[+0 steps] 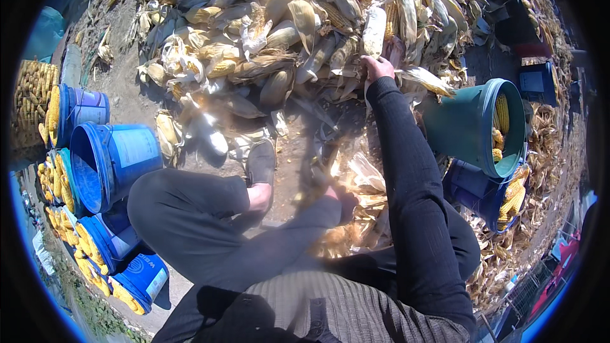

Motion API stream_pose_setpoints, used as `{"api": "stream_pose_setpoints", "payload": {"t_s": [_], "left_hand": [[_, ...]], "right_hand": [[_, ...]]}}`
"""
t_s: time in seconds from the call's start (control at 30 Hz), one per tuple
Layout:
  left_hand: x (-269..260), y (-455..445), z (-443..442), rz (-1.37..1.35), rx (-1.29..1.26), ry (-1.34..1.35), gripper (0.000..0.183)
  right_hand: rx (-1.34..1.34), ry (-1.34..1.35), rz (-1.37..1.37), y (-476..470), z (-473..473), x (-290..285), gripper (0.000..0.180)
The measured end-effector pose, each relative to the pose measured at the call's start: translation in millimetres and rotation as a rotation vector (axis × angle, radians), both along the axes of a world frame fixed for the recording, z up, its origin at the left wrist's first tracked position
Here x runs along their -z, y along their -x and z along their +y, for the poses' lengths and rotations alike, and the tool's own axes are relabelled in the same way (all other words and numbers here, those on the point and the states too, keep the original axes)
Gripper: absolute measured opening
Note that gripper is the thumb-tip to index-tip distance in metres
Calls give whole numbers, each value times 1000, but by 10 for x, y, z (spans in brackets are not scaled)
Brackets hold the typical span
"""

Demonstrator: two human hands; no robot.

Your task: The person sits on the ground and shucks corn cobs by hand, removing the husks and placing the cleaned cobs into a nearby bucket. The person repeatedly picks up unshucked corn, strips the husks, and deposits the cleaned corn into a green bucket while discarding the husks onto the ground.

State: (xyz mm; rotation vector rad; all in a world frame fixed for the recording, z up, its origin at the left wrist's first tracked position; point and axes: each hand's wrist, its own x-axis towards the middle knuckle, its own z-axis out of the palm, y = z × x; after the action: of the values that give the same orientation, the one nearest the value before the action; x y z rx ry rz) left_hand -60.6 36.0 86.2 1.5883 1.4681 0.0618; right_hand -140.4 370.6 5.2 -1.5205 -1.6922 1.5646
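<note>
My right hand (pixel 377 67), at the end of a dark sleeve, reaches to the near side of a heap of unshucked corn (pixel 281 33). Its fingers close around the lower end of an ear of corn in a pale husk (pixel 374 33). Bare yellow kernels show on another ear (pixel 391 19) just beside it. Low in front of my body, my left hand (pixel 348 204) appears as a dark blur next to loose dry husks (pixel 367 176). Whether it holds anything is hidden by blur and shade. One shoe (pixel 261 162) rests on the ground near the heap.
To the right, a green bucket (pixel 452 124) lies tilted with shucked cobs inside, by a dark blue bucket (pixel 469 190) of cobs. Several blue buckets stand at left, one bare inside (pixel 88 171), another with cobs (pixel 93 243). Husks (pixel 500 257) cover the ground at right.
</note>
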Motion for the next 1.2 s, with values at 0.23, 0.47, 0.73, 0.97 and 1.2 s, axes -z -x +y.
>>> {"api": "stream_pose_setpoints", "payload": {"t_s": [0.23, 0.47, 0.73, 0.97, 1.2], "left_hand": [[-316, 602, 363, -146, -724, -846, 40], [-59, 901, 214, -448, -468, -252, 67], [588, 331, 42, -704, -1019, -122, 51], [719, 383, 85, -1145, -1220, -278, 57], [79, 446, 122, -1200, -1624, -240, 35]], "right_hand": [[-498, 189, -153, -1387, -783, -889, 36], [-1114, -200, -226, -1492, -1433, -1465, 50], [-9, 59, 330, -1462, -2521, -743, 36], [281, 89, 419, -1266, -2605, -466, 22], [576, 367, 687, -1326, -2707, -703, 20]]}}
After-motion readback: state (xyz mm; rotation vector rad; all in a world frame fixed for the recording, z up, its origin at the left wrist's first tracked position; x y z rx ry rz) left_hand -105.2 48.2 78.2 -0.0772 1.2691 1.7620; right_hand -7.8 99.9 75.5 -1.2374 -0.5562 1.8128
